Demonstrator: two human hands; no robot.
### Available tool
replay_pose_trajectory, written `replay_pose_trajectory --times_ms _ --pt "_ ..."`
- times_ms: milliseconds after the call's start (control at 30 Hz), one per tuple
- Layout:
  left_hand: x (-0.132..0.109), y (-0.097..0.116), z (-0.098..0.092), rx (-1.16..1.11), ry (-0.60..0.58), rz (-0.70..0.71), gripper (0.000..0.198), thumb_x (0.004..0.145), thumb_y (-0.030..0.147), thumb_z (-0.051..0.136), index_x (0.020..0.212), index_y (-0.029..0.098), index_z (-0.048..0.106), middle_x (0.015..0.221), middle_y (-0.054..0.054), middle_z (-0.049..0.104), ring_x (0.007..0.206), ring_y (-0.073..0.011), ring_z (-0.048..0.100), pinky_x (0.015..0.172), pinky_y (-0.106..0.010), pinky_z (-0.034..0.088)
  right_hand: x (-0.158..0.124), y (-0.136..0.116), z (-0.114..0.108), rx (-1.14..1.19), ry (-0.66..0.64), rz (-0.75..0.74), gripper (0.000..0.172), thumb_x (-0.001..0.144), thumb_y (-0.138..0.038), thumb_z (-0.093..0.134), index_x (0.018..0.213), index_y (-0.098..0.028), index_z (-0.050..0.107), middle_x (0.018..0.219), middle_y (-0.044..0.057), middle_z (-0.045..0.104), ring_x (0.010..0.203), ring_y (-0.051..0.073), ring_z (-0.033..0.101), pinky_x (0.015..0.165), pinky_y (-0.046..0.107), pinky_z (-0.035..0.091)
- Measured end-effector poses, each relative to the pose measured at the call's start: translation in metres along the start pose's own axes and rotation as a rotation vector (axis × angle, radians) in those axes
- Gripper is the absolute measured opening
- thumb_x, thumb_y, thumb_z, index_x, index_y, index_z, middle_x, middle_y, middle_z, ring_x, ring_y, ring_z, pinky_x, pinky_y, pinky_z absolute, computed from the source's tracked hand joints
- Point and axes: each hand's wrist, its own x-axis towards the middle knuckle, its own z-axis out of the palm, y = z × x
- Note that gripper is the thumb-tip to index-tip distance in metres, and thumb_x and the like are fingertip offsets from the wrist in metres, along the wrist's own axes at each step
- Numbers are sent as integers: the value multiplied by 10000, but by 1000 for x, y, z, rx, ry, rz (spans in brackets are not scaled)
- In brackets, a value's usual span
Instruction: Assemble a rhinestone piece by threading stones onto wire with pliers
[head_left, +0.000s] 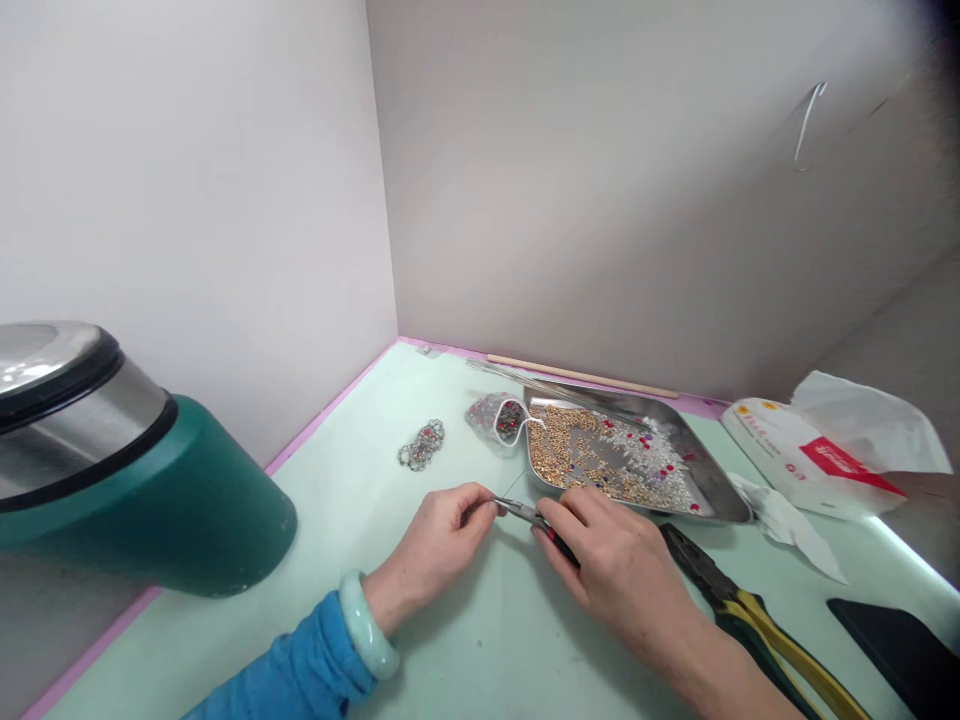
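My right hand (611, 560) is closed around small long-nose pliers (523, 511), their thin jaws pointing left. At the jaw tips, the thumb and forefinger of my left hand (442, 540) are pinched together on a thin wire (516, 487), mostly hidden by the fingers. A short stretch of it slants up to the right, towards the tray. Just beyond both hands lies the metal tray (720, 490), holding gold beads (559, 440), clear beads (660, 470) and some red ones. Left of it rest a mesh pouch (487, 414) and a small heap of beaded wire rings (422, 445).
A large green flask (217, 500) stands at the left. Heavy yellow-green pliers (750, 620) and a black flat object (892, 645) lie at the right. Behind them is a tissue pack (795, 455). A wooden stick (585, 375) runs along the back wall.
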Motion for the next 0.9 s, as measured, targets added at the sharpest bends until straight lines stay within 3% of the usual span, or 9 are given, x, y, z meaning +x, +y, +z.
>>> replay_pose_trajectory --times_ms 133,400,633,800,900 --pt "2 -3 0 -76 -35 -17 220 823 297 458 760 142 600 602 43 411 588 -106 355 537 -225 282 -1 -1 1 -1 20 -5 172 893 -247 453 849 -192 610 706 23 526 646 152 455 596 277 285" --pt "2 2 -4 -218 -131 -59 231 798 310 514 795 122 649 645 23 499 604 -101 387 579 -226 311 -1 5 6 37 55 -69 205 905 -224 439 807 -179 613 680 24 524 633 143 451 577 265 294" --pt "-2 2 -14 -580 -333 -184 232 765 336 597 795 113 652 461 95 229 441 -58 159 429 -222 122 -2 12 7 199 32 -121 180 902 -186 443 863 -166 617 715 38 544 650 137 473 595 255 343" --pt "-4 -1 -14 -796 -498 -245 225 731 329 658 767 108 644 457 109 190 428 -42 99 423 -226 74 -4 16 6 245 69 -174 167 897 -188 450 880 -175 615 734 46 564 657 141 480 596 261 355" --pt "-4 1 -13 -795 -483 -249 221 749 323 645 780 104 632 474 106 189 436 -43 96 420 -226 66 -3 15 7 184 77 -170 164 893 -191 459 855 -171 617 717 44 562 653 144 470 589 262 344"
